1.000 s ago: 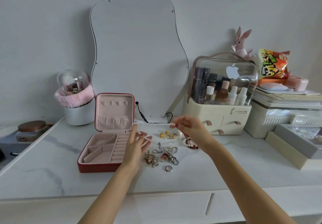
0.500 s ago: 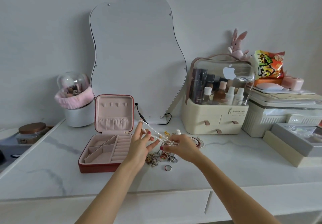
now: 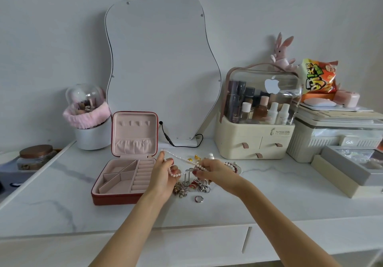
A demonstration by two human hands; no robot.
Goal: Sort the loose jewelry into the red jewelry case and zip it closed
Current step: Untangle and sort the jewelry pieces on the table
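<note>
Item 1: red jewelry case (image 3: 126, 183), left of centre in the frame, on the white marbled tabletop (image 3: 62, 194). Lid stands upright and open, pink lining, gathered pocket and a row of small hooks inside. Base holds angled compartments on its left side and ring rolls on its right; no jewelry visible in them.

Item 2: pearl strand (image 3: 182, 160), centre of the frame, lifted off the tabletop and held between both hands. Left hand (image 3: 163, 175) has fingers curled round one end, with a loop of pearls lying against its palm side. Right hand (image 3: 215, 173) pinches the other end between thumb and fingertips. The strand runs slanting from upper left down to the right.

Item 3: loose jewelry pile (image 3: 192, 185), on the tabletop just below and between the hands, just right of the case. Mixed silver and red pieces, individual kinds hard to tell. A single ring (image 3: 199, 199) lies apart at the pile's lower edge. Small gold pieces (image 3: 193, 158) lie behind the hands; a red and white beaded bracelet (image 3: 233, 166) lies just right of the right hand.

Item 4: surroundings. Wavy mirror (image 3: 161, 69) at upper centre against the wall. Cosmetics organiser (image 3: 257, 121) with clear dome to the right. Domed brush holder (image 3: 89, 117) with pink band to the left.
</note>
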